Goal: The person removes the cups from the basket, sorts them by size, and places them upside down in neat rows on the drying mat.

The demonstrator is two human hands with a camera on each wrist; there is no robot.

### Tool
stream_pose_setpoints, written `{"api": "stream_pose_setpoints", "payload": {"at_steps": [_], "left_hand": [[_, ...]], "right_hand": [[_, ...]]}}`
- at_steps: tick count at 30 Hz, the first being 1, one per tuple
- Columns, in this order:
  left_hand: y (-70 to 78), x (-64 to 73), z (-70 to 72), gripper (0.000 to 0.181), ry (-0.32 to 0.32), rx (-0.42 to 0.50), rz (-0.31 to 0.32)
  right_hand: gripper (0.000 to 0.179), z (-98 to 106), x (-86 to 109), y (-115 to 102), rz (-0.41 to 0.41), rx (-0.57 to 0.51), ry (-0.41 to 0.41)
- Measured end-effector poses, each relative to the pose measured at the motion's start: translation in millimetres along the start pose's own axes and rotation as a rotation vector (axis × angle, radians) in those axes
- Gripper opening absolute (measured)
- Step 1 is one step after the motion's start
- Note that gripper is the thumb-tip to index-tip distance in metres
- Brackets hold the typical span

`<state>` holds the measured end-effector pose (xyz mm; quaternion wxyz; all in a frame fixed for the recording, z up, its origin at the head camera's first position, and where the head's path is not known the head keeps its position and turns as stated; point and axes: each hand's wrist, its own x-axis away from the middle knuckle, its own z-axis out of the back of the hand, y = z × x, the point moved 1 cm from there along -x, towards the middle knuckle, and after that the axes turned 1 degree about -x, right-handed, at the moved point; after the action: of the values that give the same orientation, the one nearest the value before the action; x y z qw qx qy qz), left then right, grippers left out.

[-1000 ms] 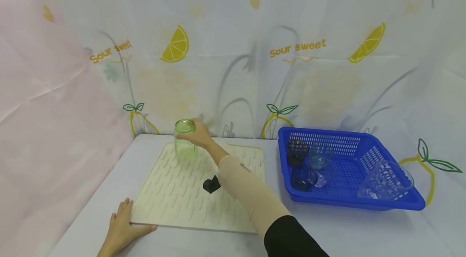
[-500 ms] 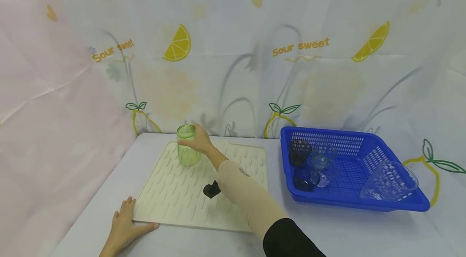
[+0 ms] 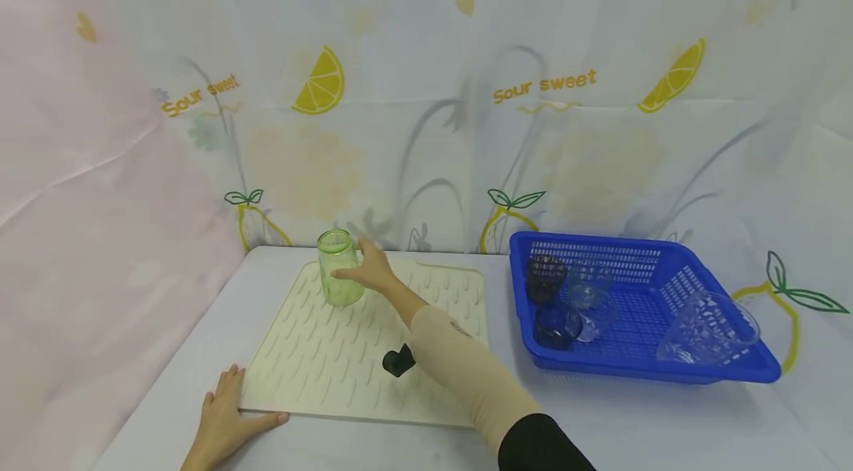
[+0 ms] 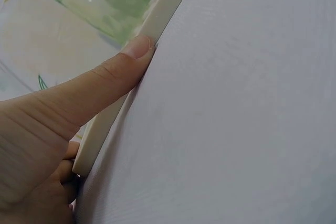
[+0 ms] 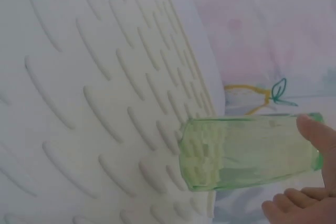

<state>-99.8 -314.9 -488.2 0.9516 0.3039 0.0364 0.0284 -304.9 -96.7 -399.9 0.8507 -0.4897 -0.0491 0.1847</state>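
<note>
A green-tinted glass tumbler [image 3: 340, 280] stands upright at the back left of a cream ridged drying mat [image 3: 333, 367], its thick darker-green end up. Around its right side my right hand [image 3: 369, 267] is spread loosely, thumb in front. In the right wrist view the thumb overlaps the tumbler [image 5: 252, 153] near its upper end, while the other fingers lie apart from the glass. My left hand [image 3: 223, 415] rests at the mat's near left corner. Its thumb [image 4: 113, 77] lies along the near edge, and its fingers reach along the left edge.
To the right sits a blue slotted plastic basket [image 3: 620, 363]. Dark glasses [image 3: 557, 326] and clear ones stand at its left, and a larger clear glass vessel [image 3: 706, 330] leans at its right. A printed curtain [image 3: 413, 160] hangs behind the table.
The tumbler has come down onto the mat. My right hand has loosened and drawn slightly right, its fingers off the glass. The left hand keeps its place at the corner.
</note>
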Motion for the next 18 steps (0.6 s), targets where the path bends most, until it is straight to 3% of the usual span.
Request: {"api": "stream_pose_setpoints", "payload": {"at_steps": [18], "left_hand": [[-4.7,-2.9,-1.5,0.109,-0.012,-0.031,0.013]], "right_hand": [[0.071,63.0,57.2,1.7,0.098,-0.231,-0.058]]}}
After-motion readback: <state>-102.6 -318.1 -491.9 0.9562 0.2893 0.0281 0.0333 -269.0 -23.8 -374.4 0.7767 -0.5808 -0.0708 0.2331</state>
